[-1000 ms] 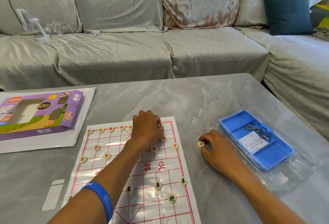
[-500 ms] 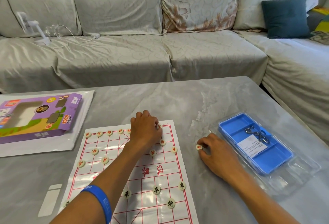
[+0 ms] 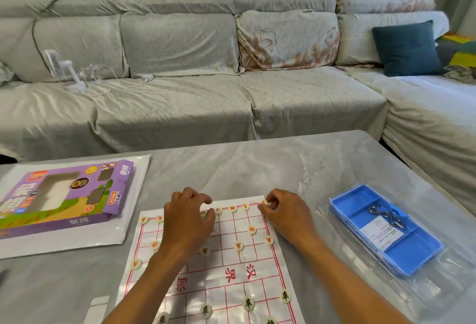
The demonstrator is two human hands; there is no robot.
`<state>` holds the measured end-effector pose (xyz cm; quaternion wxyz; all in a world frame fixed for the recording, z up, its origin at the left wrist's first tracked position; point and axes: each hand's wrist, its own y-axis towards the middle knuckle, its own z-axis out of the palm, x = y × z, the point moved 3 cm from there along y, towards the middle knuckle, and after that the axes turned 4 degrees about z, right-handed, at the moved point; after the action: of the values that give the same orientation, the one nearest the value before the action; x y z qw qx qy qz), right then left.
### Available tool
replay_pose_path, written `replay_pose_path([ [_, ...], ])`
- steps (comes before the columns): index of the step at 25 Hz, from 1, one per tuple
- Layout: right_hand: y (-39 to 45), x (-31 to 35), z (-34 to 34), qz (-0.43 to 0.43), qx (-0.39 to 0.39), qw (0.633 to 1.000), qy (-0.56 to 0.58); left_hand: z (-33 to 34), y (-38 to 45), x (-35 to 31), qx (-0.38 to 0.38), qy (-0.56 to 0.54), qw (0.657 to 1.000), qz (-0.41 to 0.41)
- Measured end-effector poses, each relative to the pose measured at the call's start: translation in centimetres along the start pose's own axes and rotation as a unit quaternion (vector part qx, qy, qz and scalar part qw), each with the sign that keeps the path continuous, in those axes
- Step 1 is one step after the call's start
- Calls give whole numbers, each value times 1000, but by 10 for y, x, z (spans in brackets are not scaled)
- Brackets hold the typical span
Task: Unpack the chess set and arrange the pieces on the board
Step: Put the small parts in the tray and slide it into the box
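Head view, wide and tilted down over a grey tabletop point(image 3: 257, 164). Paper board point(image 3: 231, 267) spread flat at near centre, long axis running near to far, far short edge toward the sofa point(image 3: 231, 97). Right hand point(image 3: 282, 211) at the far right corner of the board, fingers point(image 3: 270, 204) curled and pinching a red-marked corner piece point(image 3: 263, 202) against that last grid point; disc flat, no real long axis, character face up. Contact with the paper likely but too small to confirm. Left hand point(image 3: 189, 216) over the middle of the far row, fingers loosely curled above the line, thumb down by a back-row piece point(image 3: 218, 210); whether anything is gripped underneath cannot be told. Red discs strung along the far row between the two hands, more scattered on the rows nearer. Black-marked discs, one black piece point(image 3: 248, 303) among them, bunched at the near edge, off their home points. Judged near done on the far side: right hand clearly the closer one for this corner, disc lying just left of its knuckles, needing only a small settle onto the crossing. Purple box point(image 3: 67, 200) far left, blue tray point(image 3: 386, 231) on the right holding metal rings point(image 3: 386, 214).
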<state>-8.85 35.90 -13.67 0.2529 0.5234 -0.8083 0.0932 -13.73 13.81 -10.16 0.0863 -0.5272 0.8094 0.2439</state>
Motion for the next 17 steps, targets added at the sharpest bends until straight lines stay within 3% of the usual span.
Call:
replay_pose_path([
  [8, 6, -1, 12, -29, 54, 998, -15, -1, -2, 10, 3, -10, 1000, -12],
  [17, 6, 2, 13, -8, 37, 999, -9, 2, -4, -2, 10, -10, 1000, -1],
])
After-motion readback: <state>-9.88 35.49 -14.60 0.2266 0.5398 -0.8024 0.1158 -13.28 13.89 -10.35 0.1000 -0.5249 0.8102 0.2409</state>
